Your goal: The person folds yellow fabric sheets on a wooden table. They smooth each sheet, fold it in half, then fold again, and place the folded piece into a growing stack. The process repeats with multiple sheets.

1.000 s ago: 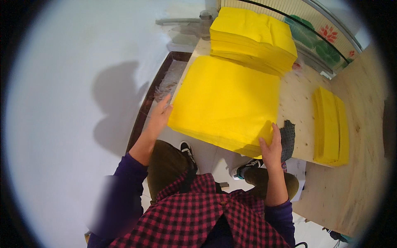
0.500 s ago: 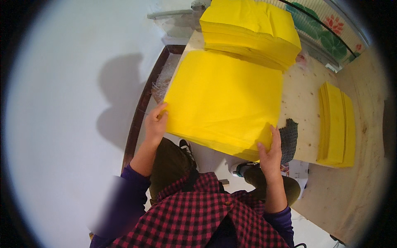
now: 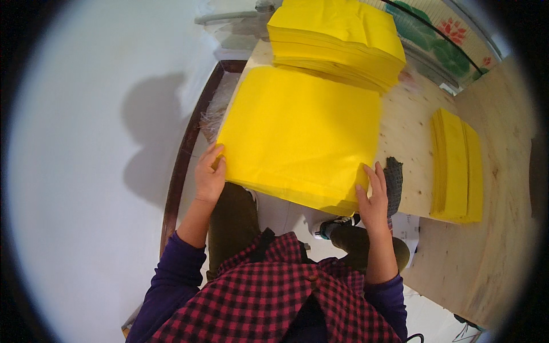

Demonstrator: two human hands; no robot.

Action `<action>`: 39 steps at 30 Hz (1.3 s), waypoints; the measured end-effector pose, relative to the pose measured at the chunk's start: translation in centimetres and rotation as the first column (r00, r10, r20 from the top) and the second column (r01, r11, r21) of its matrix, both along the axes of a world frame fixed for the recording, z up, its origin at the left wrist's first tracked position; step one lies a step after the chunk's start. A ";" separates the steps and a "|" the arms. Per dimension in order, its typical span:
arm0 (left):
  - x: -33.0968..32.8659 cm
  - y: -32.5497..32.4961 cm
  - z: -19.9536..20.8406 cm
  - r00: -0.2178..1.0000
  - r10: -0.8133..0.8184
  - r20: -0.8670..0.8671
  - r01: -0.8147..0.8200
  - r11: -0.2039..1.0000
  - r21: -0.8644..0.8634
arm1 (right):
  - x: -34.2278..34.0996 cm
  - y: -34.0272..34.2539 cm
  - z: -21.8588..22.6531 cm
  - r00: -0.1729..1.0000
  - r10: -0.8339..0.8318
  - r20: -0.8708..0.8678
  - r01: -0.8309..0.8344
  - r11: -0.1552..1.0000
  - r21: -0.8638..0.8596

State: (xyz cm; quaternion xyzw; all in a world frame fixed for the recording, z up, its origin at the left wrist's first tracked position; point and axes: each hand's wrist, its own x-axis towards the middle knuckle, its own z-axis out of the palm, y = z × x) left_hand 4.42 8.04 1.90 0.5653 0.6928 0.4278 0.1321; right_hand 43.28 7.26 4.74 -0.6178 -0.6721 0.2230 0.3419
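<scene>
A wide stack of yellow cloth sheets (image 3: 303, 131) lies in front of me, its near edge jutting past the table's edge. My left hand (image 3: 210, 174) grips its near left corner, thumb toward the front and fingers along the side. At the near right corner, my right hand (image 3: 372, 197) has its thumb against the front and its fingers, somewhat spread, along the side. Fingertips of both hands are partly hidden at the cloth. Behind this stack rises a taller pile of folded yellow cloth (image 3: 337, 40).
On the right of the wooden table (image 3: 406, 120) stands another yellow bundle (image 3: 456, 166), beside an upright wooden board (image 3: 497, 188). A dark grey textured cloth (image 3: 393, 183) hangs at the table edge by my right hand. A white wall (image 3: 86, 171) runs along the left.
The whole view has shifted slightly, so everything sits a little further left and higher. Both hands stay at the same two corners of the stack.
</scene>
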 end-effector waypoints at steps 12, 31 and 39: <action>-0.5 1.1 3.0 0.938 -0.150 -0.311 0.224 0.950 0.216 | -2.1 0.7 3.1 0.976 0.182 0.122 -0.199 0.970 0.140; 1.2 5.0 4.7 0.859 -0.384 -0.338 0.418 0.908 0.029 | -2.2 6.9 2.7 0.951 0.107 0.291 -0.136 0.987 0.084; 1.5 5.5 4.9 0.842 -0.403 -0.359 0.442 0.896 0.032 | -2.8 8.1 3.0 0.942 0.109 0.316 -0.142 0.987 0.082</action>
